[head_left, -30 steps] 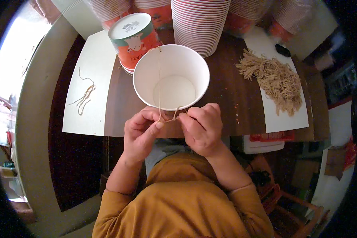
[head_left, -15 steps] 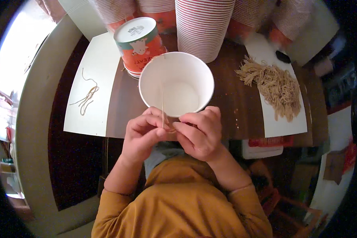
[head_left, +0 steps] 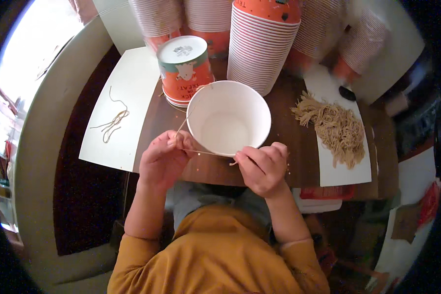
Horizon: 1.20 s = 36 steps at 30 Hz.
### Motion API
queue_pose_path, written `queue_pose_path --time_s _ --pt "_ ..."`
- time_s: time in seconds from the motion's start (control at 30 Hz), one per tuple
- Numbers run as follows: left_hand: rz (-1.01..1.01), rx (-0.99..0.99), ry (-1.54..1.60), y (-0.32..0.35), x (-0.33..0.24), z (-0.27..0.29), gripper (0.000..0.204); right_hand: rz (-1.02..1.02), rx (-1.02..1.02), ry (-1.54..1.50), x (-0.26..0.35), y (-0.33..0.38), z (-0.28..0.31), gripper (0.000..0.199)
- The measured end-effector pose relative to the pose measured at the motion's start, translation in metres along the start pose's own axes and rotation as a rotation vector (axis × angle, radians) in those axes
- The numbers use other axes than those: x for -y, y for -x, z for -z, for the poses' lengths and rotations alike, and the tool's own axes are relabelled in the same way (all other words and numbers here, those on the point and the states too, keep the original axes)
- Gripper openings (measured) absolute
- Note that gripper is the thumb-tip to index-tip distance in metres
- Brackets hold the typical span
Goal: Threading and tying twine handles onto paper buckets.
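An open white paper bucket [head_left: 230,100] stands in front of me near the table's front edge, its mouth facing up. A thin tan string [head_left: 210,153] runs from its far left rim down to my left hand [head_left: 162,158], then across along the near rim to my right hand. The left hand pinches the string between thumb and fingers, left of the bucket. At the near right rim, my right hand [head_left: 263,169] pinches the string, with a short end sticking out below its fingertips. The fingers hide how the string is fixed there.
Behind the bucket, an orange and green bucket [head_left: 186,73] stands upside down, beside a tall stack of nested buckets [head_left: 262,49]. More stacks stand farther back. Loose strings [head_left: 115,120] lie on a white sheet [head_left: 132,68] at left; a tan string bundle [head_left: 340,127] lies at right.
My hands have moved apart, left hand leftward and right hand slightly rightward, drawing the string out between them. The view has shifted a little, so the buckets appear lower.
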<state>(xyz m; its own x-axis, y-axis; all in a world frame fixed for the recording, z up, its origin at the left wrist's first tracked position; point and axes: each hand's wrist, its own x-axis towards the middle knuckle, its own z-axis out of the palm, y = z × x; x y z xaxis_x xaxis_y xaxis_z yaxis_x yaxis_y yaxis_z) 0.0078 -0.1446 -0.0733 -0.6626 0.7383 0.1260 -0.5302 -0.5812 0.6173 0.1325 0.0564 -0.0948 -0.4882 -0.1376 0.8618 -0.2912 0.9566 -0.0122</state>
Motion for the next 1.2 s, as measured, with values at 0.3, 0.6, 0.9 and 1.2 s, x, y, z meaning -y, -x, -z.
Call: queue_pose_path --time_s 0.3,0.6,0.9,1.2 --pt "-0.107 -0.098 -0.175 -0.001 0.020 0.051 0.010 -0.553 0.339 -0.057 -0.063 -0.096 -0.004 0.057" --pt "-0.142 -0.130 0.098 0.006 0.020 0.101 0.034 -0.173 0.433 -0.383 -0.064 -0.126 -0.059 0.014" --pt "-0.420 -0.104 -0.241 -0.023 -0.097 0.108 0.090 0.372 0.107 -0.393 -0.021 -0.176 -0.056 0.051" --pt "-0.757 -0.046 -1.173 -0.111 -0.136 0.072 0.106 -0.293 0.295 -0.738 -0.055 -0.162 -0.112 0.068"
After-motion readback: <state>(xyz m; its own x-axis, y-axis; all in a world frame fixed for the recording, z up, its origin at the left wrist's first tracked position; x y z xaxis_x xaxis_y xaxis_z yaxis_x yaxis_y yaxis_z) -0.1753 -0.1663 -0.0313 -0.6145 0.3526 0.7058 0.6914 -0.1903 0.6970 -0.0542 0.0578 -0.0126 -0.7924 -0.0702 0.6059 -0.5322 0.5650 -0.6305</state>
